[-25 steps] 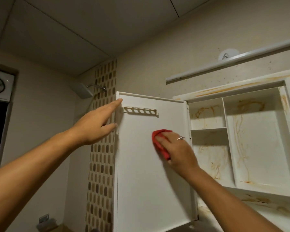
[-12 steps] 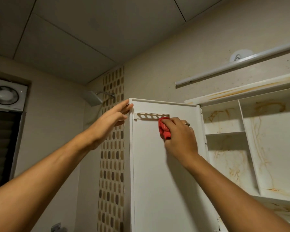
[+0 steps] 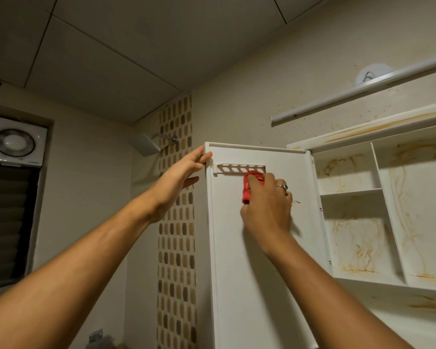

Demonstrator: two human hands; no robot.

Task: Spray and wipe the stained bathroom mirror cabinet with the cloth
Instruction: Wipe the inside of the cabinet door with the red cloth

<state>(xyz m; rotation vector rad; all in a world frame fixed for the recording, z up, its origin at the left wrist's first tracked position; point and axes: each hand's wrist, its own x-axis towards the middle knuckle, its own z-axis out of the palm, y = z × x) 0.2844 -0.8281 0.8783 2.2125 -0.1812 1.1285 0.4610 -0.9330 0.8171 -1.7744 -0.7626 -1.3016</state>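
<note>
Item, right hand: fingers curled round a bunched red cloth, pressing it flat against the inner face of the open white cabinet door; a ring shows on one finger. Item, slotted white plastic rack: fixed to the door directly above the cloth, its right end touching the cloth's top edge. Item, left hand: well to the left of the grip, fingers nearly straight and laid on the door's top outer corner, thumb apart below them beside the edge, apparently steadying the panel. Item, small brownish mark: on the door just right of the gripping hand. Item, white shelved cabinet interior: further right of the grip, its back panels, dividers and top ledge streaked with orange-brown stains, the sill beneath likewise. Item, spray bottle: none in view. Item, mirror face: turned away, condition cannot be told. Assessment: the door's inner face around and below the cloth looks largely white, so that panel seems near done apart from the rack and the one mark; the compartments, ledges and sill appear untouched, so by my reckoning the greater part of the job is left.
</note>
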